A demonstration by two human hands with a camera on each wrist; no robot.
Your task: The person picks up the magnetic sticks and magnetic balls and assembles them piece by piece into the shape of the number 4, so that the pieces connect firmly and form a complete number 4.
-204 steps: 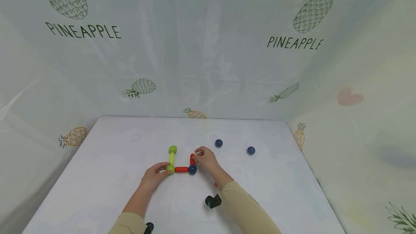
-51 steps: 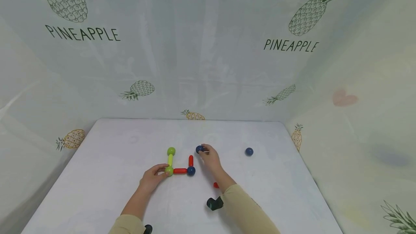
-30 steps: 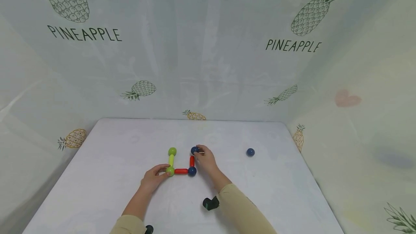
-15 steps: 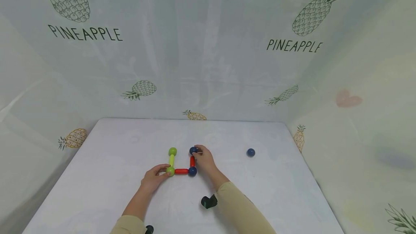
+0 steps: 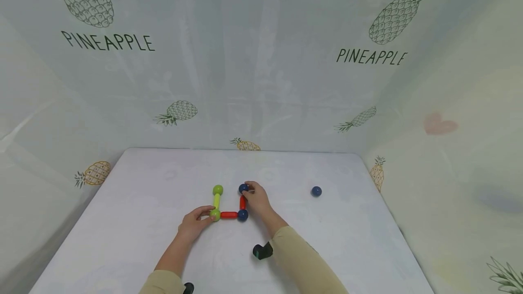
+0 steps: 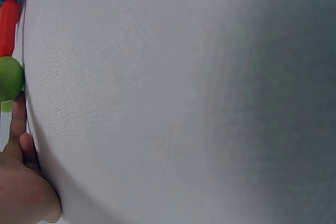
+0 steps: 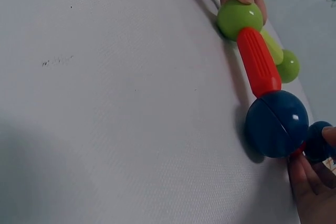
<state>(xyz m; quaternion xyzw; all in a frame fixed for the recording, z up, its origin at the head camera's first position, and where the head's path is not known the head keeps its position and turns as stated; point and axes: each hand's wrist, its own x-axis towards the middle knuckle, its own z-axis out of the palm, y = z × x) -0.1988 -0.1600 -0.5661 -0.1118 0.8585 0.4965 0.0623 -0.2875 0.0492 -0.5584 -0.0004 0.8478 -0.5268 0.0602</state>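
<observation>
Magnetic balls and rods form a U on the table. Its left side has a green ball (image 5: pixel 218 189), a yellow-green rod (image 5: pixel 217 201) and a nearer green ball (image 5: pixel 215 214), which my left hand (image 5: pixel 192 224) pinches between thumb and fingers. A red rod (image 7: pixel 258 61) links that ball to a blue corner ball (image 7: pixel 277 123). From the corner a second red rod (image 5: pixel 243 202) runs away from me. At its far end my right hand (image 5: pixel 259 198) pinches another blue ball (image 5: pixel 243 188), which touches the rod. Fingers partly hide this ball in the right wrist view.
A loose blue ball (image 5: pixel 316 191) lies on the white table (image 5: pixel 347 239) to the right. Dark devices are on the wrists: one (image 5: pixel 262 252) by the right sleeve, another (image 5: pixel 188 288) by the left. Behind the table hangs a pineapple-print cloth (image 5: pixel 261 67).
My right hand has left the second red rod, picked up a blue ball and brought it leftward to that rod's far end. My left hand stays on the green ball.
</observation>
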